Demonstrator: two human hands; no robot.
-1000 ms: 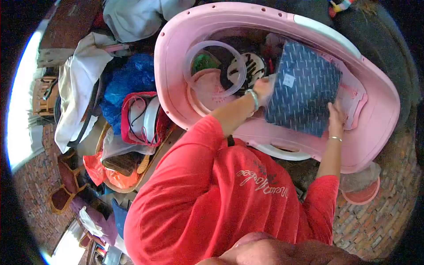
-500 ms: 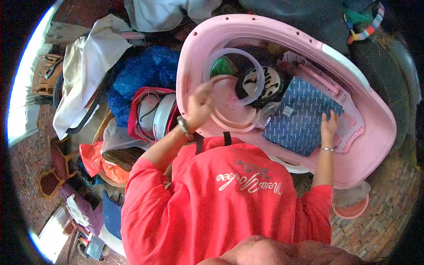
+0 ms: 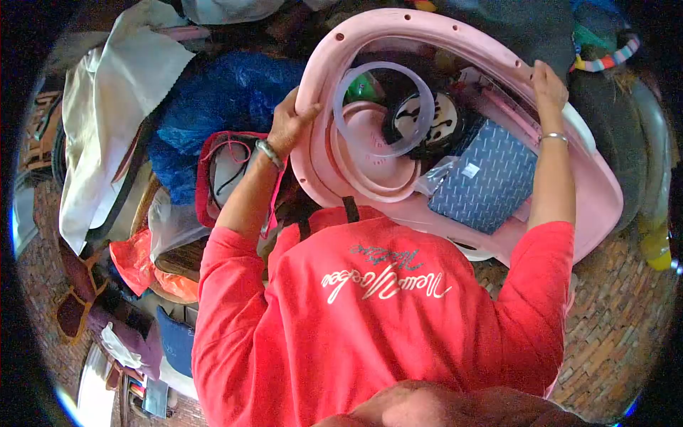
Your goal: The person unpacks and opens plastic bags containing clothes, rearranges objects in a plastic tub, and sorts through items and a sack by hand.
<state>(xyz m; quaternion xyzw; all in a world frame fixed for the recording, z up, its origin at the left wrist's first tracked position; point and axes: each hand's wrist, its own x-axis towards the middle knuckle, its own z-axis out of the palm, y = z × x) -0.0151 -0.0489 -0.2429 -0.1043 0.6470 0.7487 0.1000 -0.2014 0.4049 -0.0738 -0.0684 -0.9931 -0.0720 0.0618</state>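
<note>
Left grip (image 3: 288, 127) in your head view is clamped on the pink tub (image 3: 594, 196) at its left-end rim; your right grip (image 3: 549, 89) is clamped on the far rim. Tub's in front of you, blue patterned packet (image 3: 484, 179) inside, right of the translucent ring (image 3: 375, 151).

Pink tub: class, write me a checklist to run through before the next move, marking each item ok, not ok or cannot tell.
1. Left hand on the pink tub: ok, at the left end's rim.
2. Right hand on the tub: ok, at the far rim.
3. Blue patterned package inside the tub: ok.
4. Round black-and-white item fully in sight: not ok, the translucent ring crosses in front of it.
5. Tub's underside firmly supported: cannot tell, it is hidden.
</note>
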